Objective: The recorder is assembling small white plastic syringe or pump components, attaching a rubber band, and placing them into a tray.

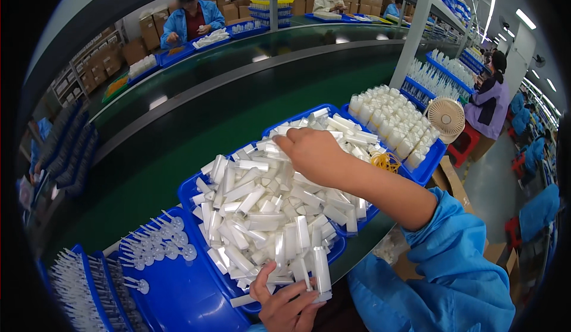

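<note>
Low in the view, my left hand (285,305) is closed around a white cylinder in a clear sleeve (322,272), held nearly upright. A slimmer white piece shows beside it, partly hidden by the fingers. My right hand (312,156) reaches over the far part of a heap of white pieces in clear wrapping (256,195). Its fingers are bent together among the pieces, and what they pinch is hidden. The heap fills blue trays, with the near tray's rim (185,192) showing at the left.
To the left, a blue tray (184,296) bears clear stemmed parts (160,243). Racks of similar parts (77,284) stand beside it. Wrapped cylinders (389,115), yellow rubber bands (386,162) and a small fan (446,120) are at right. Beyond runs a green conveyor (196,136); co-workers sit across it.
</note>
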